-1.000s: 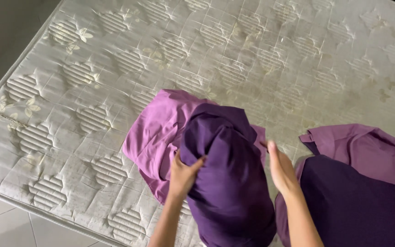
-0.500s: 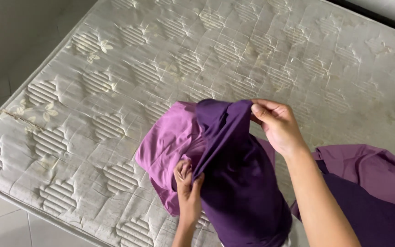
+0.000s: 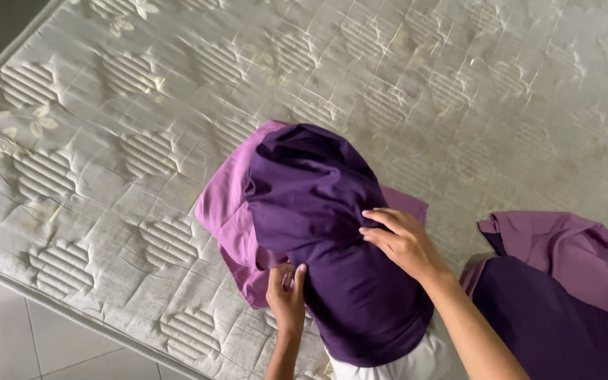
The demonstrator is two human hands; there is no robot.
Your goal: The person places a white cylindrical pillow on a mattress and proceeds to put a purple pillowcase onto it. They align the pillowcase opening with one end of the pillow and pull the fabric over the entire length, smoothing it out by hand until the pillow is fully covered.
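Pinching the lilac inner edge of the purple pillowcase (image 3: pixel 318 211), the left hand (image 3: pixel 286 295) keeps a narrow grip, while the right hand (image 3: pixel 402 243) lies flat and open on the dark cloth. Half turned, dark purple outside and lilac inside, it covers a white pillow (image 3: pixel 402 364) near the bare quilted mattress (image 3: pixel 142 162) edge. More purple bedding (image 3: pixel 564 295) lies right; pale floor tiles (image 3: pixel 8 345) show near left.

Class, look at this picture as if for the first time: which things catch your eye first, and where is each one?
In the middle, a dark purple pillowcase bulges over a white pillow, with the right hand flat on it and the left hand gripping its lighter purple lining. Beneath lies a quilted, stained white mattress. More purple cloth lies at the right edge.
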